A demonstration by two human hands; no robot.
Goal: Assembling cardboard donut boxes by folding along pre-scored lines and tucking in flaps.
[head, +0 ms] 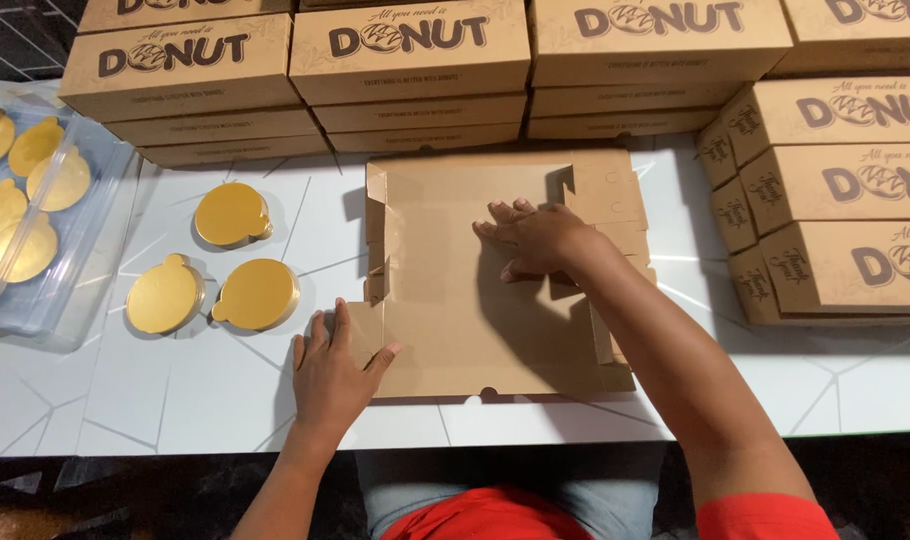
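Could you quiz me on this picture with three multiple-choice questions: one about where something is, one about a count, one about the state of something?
1. Where does the right hand rest?
A. on a stacked box
B. on the middle panel of the flat brown cardboard box blank
C. on a gold disc

2. How many round gold cardboard discs lie loose on the white table, outside the clear plastic bag?
A. one
B. three
C. six

3. What state is the box blank in?
A. closed and stacked
B. torn in half
C. lying open and unfolded

Answers:
1 B: the palm presses flat on the centre panel, while the left hand grips the blank's near left corner.
2 B: three discs lie left of the blank.
3 C: its panels lie spread on the table, with side flaps only partly raised.
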